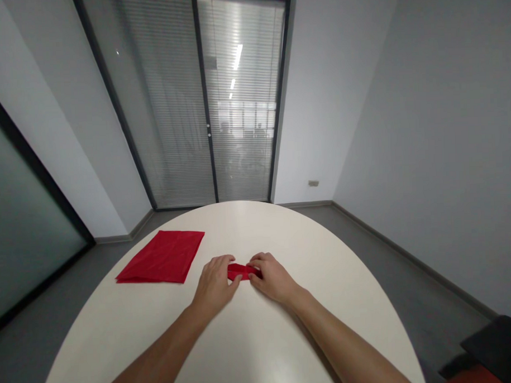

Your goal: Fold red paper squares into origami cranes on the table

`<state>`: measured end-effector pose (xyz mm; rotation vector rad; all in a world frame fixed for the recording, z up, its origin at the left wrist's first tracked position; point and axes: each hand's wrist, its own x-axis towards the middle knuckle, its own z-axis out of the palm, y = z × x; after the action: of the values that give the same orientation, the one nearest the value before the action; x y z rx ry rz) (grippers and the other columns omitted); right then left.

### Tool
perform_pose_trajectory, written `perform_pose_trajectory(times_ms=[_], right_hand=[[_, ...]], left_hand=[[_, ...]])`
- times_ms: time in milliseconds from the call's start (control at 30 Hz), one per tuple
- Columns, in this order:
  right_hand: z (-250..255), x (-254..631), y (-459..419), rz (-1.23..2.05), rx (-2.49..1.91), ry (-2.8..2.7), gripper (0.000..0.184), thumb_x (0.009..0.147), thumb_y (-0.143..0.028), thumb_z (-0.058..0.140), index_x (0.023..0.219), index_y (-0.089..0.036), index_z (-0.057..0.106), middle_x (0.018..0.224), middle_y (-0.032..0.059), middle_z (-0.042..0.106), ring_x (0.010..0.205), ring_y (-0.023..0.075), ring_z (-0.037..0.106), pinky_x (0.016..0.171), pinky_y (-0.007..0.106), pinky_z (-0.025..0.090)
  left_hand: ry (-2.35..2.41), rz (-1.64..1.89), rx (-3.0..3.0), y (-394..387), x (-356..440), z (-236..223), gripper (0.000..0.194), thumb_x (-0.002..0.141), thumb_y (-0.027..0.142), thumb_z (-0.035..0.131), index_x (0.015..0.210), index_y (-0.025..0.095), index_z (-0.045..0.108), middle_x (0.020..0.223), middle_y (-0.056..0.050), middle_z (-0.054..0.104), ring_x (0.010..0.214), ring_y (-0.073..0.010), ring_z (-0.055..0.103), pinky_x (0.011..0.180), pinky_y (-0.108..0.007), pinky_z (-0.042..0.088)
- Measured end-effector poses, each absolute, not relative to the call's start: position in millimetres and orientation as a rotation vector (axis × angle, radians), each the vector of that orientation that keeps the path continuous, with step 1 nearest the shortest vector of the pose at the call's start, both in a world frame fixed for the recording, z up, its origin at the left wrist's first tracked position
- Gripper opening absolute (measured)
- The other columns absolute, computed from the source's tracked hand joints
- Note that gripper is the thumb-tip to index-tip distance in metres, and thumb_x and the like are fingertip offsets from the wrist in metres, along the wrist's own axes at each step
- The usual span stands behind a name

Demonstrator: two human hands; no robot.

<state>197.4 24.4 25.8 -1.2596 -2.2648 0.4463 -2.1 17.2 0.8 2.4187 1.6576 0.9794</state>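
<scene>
A small folded red cloth [240,272] lies on the white table between my two hands, its ends partly hidden by fingers. At its left end is my left hand [216,279], thumb along the near edge and fingers curled over the far side. My right hand [274,276] grips the opposite end, with fingertips and thumb closed around it. Farther left, a larger red cloth [161,257] is spread flat in a four-sided shape with some creases; neither hand touches it.
The round white table [252,348] has a curved far edge. Beyond it stand a glass partition with blinds [173,116] and grey-white walls [424,124]. A dark chair part [498,348] shows at the lower right, past the table's edge.
</scene>
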Motion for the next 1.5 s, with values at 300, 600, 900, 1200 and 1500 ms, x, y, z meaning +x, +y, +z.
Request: perform_pose_trajectory(times_ms=[300, 600, 900, 1200, 1500], right_hand=[[24.7, 192.5, 25.7, 0.527, -1.357, -2.179, 0.019, 0.076, -0.009, 0.061, 0.09, -0.018, 0.07, 0.092, 0.0059, 0.068, 0.089, 0.0203, 0.059, 0.078, 0.028, 0.044], [33.0, 191.4, 22.9, 0.547, -1.438, -2.157, 0.011, 0.08, -0.015, 0.058, 0.077, -0.017, 0.069, 0.079, 0.0042, 0.068, 0.075, 0.0161, 0.057, 0.068, 0.025, 0.04], [29.3, 200.2, 28.9, 0.837, -1.416, -2.048, 0.012, 0.079, -0.02, 0.063, 0.087, -0.018, 0.073, 0.075, 0.0002, 0.069, 0.065, 0.0132, 0.057, 0.059, 0.023, 0.038], [26.4, 200.2, 29.1, 0.82, -1.211, -2.003, 0.019, 0.078, -0.011, 0.062, 0.094, -0.021, 0.065, 0.085, -0.0004, 0.073, 0.076, 0.0147, 0.065, 0.069, 0.024, 0.045], [32.1, 200.4, 27.3, 0.667, -1.238, -2.123, 0.019, 0.081, -0.017, 0.063, 0.096, -0.022, 0.073, 0.091, 0.003, 0.075, 0.08, 0.0176, 0.066, 0.073, 0.026, 0.046]], left_hand=[[1.66, 0.96, 2.36, 17.1, -2.3, 1.2, 0.036, 0.083, 0.021, 0.066, 0.119, 0.018, 0.058, 0.112, -0.01, 0.069, 0.104, -0.0271, 0.062, 0.093, -0.043, 0.048], [1.709, 0.859, 2.366, 10.9, 1.4, 7.5, 0.039, 0.084, 0.027, 0.067, 0.12, 0.016, 0.058, 0.114, -0.011, 0.069, 0.105, -0.0283, 0.061, 0.092, -0.042, 0.048], [1.71, 0.931, 2.272, 12.9, 0.7, 9.1, 0.04, 0.08, 0.023, 0.071, 0.118, 0.019, 0.059, 0.113, -0.01, 0.07, 0.104, -0.0271, 0.064, 0.092, -0.041, 0.048], [1.603, 1.101, 2.247, 14.0, 1.7, 13.0, 0.014, 0.082, 0.018, 0.068, 0.095, 0.021, 0.064, 0.093, -0.004, 0.071, 0.089, -0.0224, 0.064, 0.084, -0.038, 0.049], [1.559, 1.153, 2.224, 12.2, 1.9, 14.9, 0.005, 0.089, 0.025, 0.059, 0.088, 0.021, 0.063, 0.086, -0.003, 0.07, 0.083, -0.0213, 0.064, 0.078, -0.036, 0.05]])
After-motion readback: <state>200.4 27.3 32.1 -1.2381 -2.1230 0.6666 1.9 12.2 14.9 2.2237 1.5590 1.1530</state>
